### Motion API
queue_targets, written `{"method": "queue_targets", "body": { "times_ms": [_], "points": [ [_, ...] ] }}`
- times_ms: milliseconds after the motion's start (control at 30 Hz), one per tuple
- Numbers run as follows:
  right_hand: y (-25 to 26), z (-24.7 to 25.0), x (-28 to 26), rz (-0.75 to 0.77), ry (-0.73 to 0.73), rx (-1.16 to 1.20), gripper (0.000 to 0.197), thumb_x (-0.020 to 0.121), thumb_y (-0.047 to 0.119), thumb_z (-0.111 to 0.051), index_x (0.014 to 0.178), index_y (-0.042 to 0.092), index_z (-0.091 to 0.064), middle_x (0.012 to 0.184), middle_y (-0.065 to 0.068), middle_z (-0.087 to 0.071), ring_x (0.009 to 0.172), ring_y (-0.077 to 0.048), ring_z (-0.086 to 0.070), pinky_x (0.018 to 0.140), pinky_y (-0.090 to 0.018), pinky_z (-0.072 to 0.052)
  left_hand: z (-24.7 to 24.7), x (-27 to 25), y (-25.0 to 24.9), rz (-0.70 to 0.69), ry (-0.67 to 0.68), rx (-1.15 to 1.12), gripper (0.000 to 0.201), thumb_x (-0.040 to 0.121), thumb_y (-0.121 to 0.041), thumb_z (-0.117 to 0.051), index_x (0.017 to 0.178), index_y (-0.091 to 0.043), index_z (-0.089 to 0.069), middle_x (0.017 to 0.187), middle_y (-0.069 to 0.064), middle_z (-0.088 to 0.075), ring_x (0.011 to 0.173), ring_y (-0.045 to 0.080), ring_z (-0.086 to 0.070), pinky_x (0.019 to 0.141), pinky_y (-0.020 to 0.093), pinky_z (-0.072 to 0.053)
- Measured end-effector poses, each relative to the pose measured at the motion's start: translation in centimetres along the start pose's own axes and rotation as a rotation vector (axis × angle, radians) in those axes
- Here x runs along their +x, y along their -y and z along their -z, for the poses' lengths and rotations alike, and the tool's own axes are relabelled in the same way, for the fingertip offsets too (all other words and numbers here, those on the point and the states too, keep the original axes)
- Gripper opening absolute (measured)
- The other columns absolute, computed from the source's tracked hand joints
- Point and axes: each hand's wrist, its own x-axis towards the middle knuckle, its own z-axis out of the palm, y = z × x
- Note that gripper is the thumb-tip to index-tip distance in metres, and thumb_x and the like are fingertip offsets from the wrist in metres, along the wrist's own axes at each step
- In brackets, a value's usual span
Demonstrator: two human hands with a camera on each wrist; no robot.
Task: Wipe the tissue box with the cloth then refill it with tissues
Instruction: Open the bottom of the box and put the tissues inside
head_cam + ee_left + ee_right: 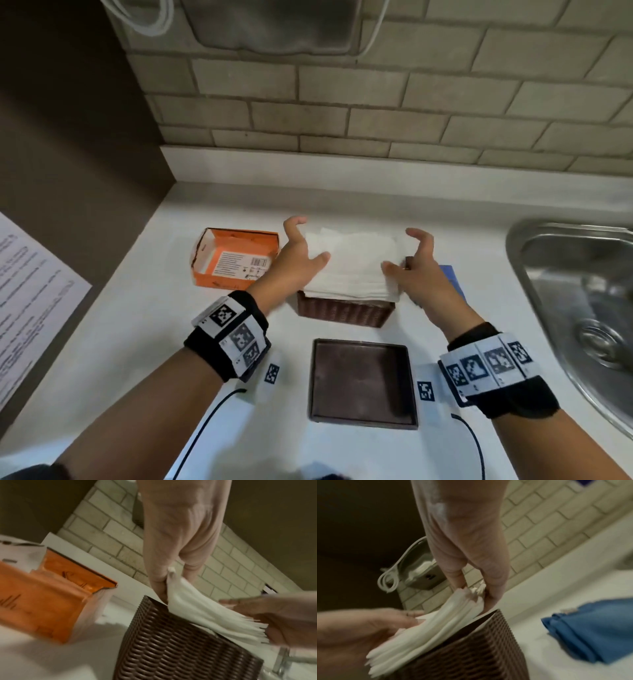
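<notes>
Tissue box (344, 311), a brown woven container, stands open-topped on the white counter (154, 308) near the tiled wall (342, 113). A thick stack of white tissues (352, 263) sits across its top opening, the layered edges overhanging the near rim rather than sunk inside. The left hand (298, 255) grips the stack's left side, its thumb on top and its fingers curled behind the far corner; from the left wrist view the fingers (157, 582) pinch that far corner just above the box (180, 646). The right hand (416, 265) grips the opposite side in the same way, thumb pressed on the top sheet and fingers hooked over the far edge; the right wrist view shows its fingertips (493, 595) pinching the corner of the stack (426, 627) right at the box rim (488, 639).

The box's flat brown lid (363, 382) lies on the counter just in front of the box, closer to the person. To the left of the box rests an opened orange carton (234, 257). A folded blue cloth (594, 632) lies on the counter to the right of the box, partly hidden behind the right hand in the head view. A steel sink (582, 301) is set into the counter at the far right. A printed sheet of paper (30, 298) shows at the left edge.
</notes>
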Motion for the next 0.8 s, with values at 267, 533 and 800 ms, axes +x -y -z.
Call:
{"method": "queue_targets", "body": {
  "times_ms": [267,533,800],
  "points": [
    [-0.4,-1.4,0.9,0.245,0.028,-0.669,0.040,0.096,0.014,-0.048,0.133,0.028,-0.047,0.100,-0.014,-0.057,0.082,-0.029,-0.058,0.065,-0.030,-0.038,-0.9,0.0,1.2,-0.142,-0.014,0.293,0.042,0.095,-0.009,-0.054,0.129,-0.019,-0.031,0.079,0.001,-0.049,0.062,0.011,-0.045,0.059,0.024,-0.035],
    [-1.0,-1.5,1.7,0.273,0.033,-0.794,0.039,0.094,0.020,-0.057,0.132,0.025,-0.052,0.105,-0.011,-0.052,0.097,-0.029,-0.057,0.073,-0.026,-0.038,-1.0,0.4,2.3,-0.277,-0.033,0.393,0.032,0.096,-0.008,-0.054,0.127,-0.015,-0.057,0.148,0.004,-0.037,0.130,0.020,-0.046,0.099,0.014,-0.029],
    [0.5,-0.1,1.5,0.401,0.210,-0.998,0.057,0.081,0.024,-0.073,0.134,0.020,-0.053,0.140,-0.010,-0.036,0.123,-0.029,-0.042,0.098,-0.031,-0.037,-0.3,0.4,1.2,-0.319,0.268,0.720,0.056,0.094,-0.014,-0.060,0.146,-0.014,-0.040,0.161,0.006,-0.019,0.148,0.022,-0.022,0.114,0.027,-0.022]
  ]
}}
